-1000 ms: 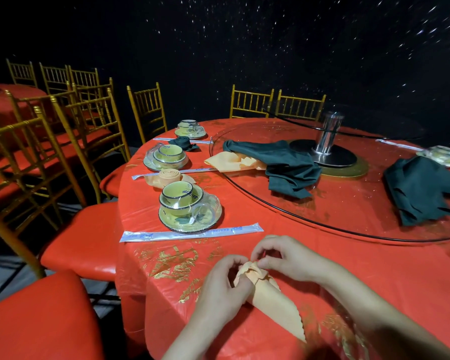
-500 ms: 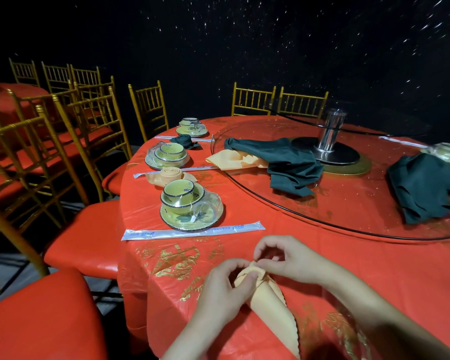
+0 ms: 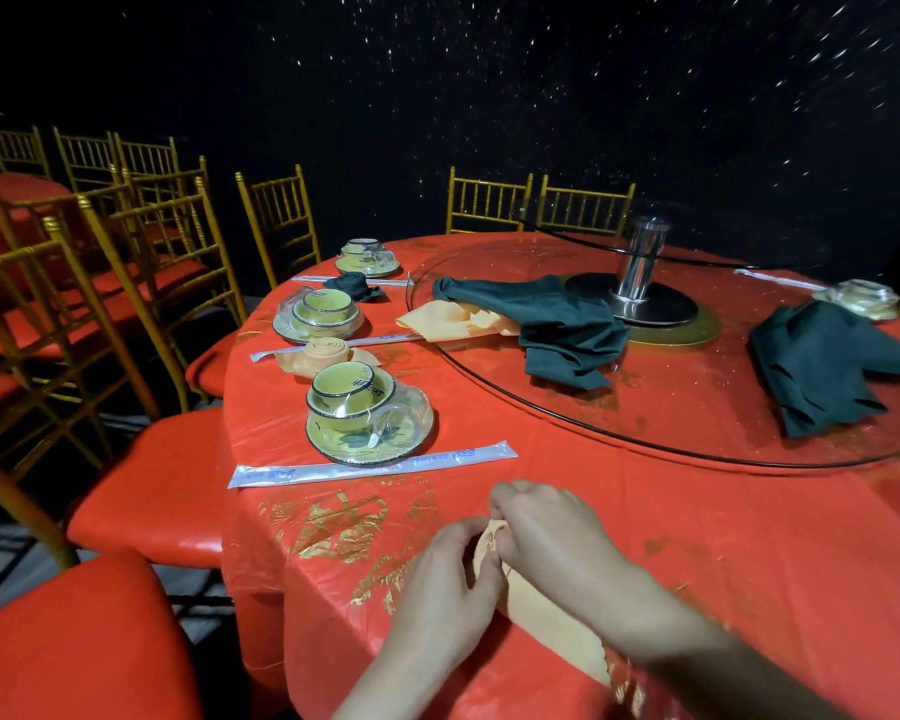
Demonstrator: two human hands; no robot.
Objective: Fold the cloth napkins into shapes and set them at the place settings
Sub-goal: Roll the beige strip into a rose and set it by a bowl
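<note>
An orange cloth napkin (image 3: 552, 615) lies on the red tablecloth (image 3: 749, 537) near the front edge, its tail running toward me. My left hand (image 3: 448, 589) and my right hand (image 3: 546, 537) both pinch its far end, which is bunched between the fingers and mostly hidden. A rolled orange napkin (image 3: 326, 353) sits by the second place setting, and a rolled dark green napkin (image 3: 357, 285) by the third.
Place settings of wrapped bowls on plates (image 3: 367, 418) line the left rim, with wrapped chopsticks (image 3: 370, 465) beside them. A glass turntable (image 3: 671, 407) carries loose green napkins (image 3: 552, 324) and an orange napkin (image 3: 453, 319). Gold chairs with red seats (image 3: 146, 485) stand left.
Both hands have closed in tighter over the napkin's far end, rolling it further; less of the orange cloth shows between them. The view has shifted slightly.
</note>
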